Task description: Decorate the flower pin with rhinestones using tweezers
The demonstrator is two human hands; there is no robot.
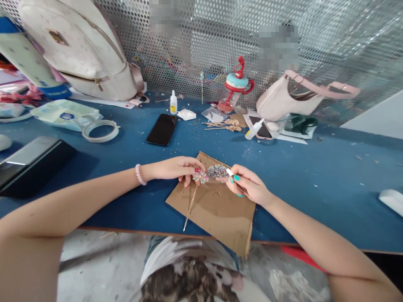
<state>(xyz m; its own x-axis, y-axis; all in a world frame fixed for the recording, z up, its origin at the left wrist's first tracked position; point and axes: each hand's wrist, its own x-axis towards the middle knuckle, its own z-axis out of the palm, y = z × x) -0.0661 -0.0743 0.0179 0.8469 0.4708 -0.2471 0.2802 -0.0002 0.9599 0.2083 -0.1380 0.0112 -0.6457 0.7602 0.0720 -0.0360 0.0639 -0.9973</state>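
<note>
On a piece of brown cardboard at the table's front edge lies a small pile of multicoloured rhinestones. My left hand is closed at the head of a thin gold stick, which carries a cluster of pink and clear rhinestones. The stick slants down toward me. Just right of the pile, my right hand pinches a short tool with a white end. Its fingers hide the rest of that tool, so its kind does not show.
Farther back stand a glue bottle, a black phone, several gold sticks and another glue bottle lying on a phone. A tape roll and a black box are at left. A red-handled cup stands by the perforated wall.
</note>
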